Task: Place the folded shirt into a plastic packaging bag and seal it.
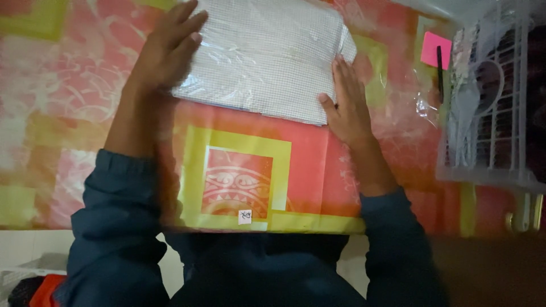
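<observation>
Checked grey packet (264, 54) lies slanted between flat hands.

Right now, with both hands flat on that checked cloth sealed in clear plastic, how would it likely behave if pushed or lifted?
The plastic-wrapped cloth looks flat and folded, so it would probably flex rather than stay rigid. Its glossy, wrinkled wrap suggests it may slide easily on the patterned table cover. The left hand and right hand rest flat on it; it seems light.
</observation>
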